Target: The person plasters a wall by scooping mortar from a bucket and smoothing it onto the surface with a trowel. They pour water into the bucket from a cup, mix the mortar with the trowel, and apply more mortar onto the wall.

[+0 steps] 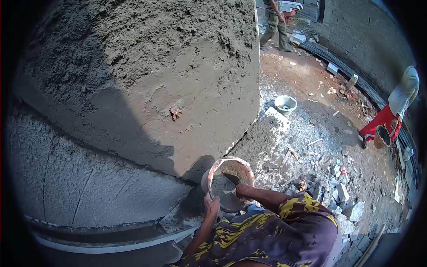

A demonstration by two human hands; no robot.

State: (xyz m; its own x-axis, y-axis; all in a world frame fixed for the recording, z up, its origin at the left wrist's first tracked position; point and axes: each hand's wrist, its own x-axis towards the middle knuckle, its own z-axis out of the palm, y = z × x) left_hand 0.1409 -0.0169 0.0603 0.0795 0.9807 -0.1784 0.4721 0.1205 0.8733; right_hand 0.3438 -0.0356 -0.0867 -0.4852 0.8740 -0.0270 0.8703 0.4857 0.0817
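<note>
The plastered wall [191, 89] stands ahead, rough above and smoother below. The bucket [205, 182] is located near the wall base, directly in front of the person, and contains grey mortar. The left hand [212, 205] grips the bucket's near-left edge. The right hand [243, 191], at the bucket's right side, is closed around a dark trowel [231, 178] angled into the opening.

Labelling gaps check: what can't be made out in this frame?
All head view:
- Dark tool: handle covered by the right hand.
- Large bucket: underside hidden by its own body.
- Person at top: head cut off by the upper edge.
- Pale bucket: contents too small to identify.
</note>
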